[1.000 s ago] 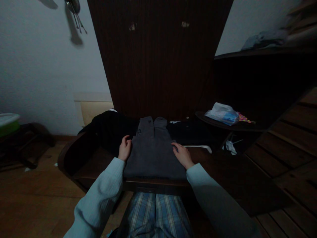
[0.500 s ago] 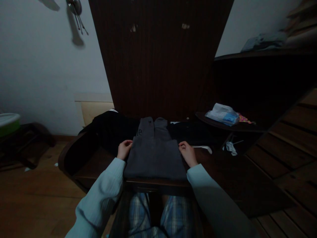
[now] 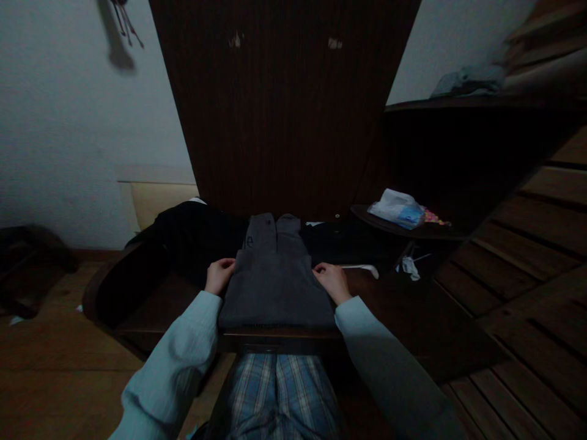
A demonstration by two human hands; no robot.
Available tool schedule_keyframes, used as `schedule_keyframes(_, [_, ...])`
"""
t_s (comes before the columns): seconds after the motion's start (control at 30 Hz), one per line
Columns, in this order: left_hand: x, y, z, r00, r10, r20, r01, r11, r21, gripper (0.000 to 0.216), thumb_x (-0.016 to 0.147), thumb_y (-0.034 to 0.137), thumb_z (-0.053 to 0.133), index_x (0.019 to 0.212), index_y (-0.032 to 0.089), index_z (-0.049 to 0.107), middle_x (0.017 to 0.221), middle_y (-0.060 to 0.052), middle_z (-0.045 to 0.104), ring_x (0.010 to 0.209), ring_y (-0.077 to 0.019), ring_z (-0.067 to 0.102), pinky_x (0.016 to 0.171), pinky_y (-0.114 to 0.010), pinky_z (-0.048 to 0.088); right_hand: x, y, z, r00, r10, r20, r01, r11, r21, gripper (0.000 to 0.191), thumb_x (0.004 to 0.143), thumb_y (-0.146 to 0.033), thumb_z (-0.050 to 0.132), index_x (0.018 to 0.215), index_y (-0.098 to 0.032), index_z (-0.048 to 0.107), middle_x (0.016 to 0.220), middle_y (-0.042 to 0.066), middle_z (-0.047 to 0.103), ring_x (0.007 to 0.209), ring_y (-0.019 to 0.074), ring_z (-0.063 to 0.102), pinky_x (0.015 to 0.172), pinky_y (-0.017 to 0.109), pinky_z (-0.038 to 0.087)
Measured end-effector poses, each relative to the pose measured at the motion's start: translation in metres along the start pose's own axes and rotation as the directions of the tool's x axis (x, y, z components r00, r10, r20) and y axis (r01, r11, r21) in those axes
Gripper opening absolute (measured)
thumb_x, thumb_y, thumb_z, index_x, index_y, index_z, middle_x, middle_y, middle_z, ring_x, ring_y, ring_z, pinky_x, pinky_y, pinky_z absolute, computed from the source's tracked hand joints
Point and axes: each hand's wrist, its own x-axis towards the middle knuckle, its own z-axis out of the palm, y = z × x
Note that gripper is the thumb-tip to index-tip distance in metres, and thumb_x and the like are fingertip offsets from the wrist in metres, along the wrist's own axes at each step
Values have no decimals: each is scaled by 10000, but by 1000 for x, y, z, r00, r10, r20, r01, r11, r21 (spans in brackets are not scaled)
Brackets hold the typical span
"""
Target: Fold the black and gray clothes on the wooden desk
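Observation:
A dark grey garment (image 3: 276, 290) lies folded on the dark wooden bench in front of me, its lower edge along the bench's front. Two narrow parts of it stretch away toward the back panel. At its left side, my left hand (image 3: 220, 275) pinches the cloth edge between thumb and fingers. Opposite, my right hand (image 3: 332, 282) is closed on the right edge of the same garment. Whether the narrow parts are sleeves or legs is hard to make out in the dim light.
Black cloth (image 3: 192, 238) is heaped on the bench's left, and more dark cloth (image 3: 343, 241) lies behind my right hand. A plastic packet (image 3: 397, 209) rests on a small shelf at the right. A tall dark panel (image 3: 284, 110) rises behind the bench (image 3: 151, 305).
The view has shifted, so the scene sits further left and the green container has left the picture. Both hands still hold the garment's edges, slightly closer together; its far fold looks flatter and narrower.

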Motion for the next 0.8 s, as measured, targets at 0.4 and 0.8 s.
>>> schedule_keyframes(0.4, [-1,3,-1,998,-29,-59,28,1000,-14,242,510,305,572,648,131,665,643,-49,665,665,-185,593,581,-236,421,0,4,5,996,-82,-23,79,989,-129,249,714,-129,430,735,-197,668,798,61,685,705,171,609,548,223,353])
schedule_keyframes(0.8, [-2,-5,-20,966,-215,-143,183,960,-211,202,454,295,587,566,131,619,437,37,512,439,-90,441,443,-206,329,6,10,19,995,-94,-34,100,954,282,171,608,-135,485,593,-161,654,561,28,641,550,156,579,526,215,380])
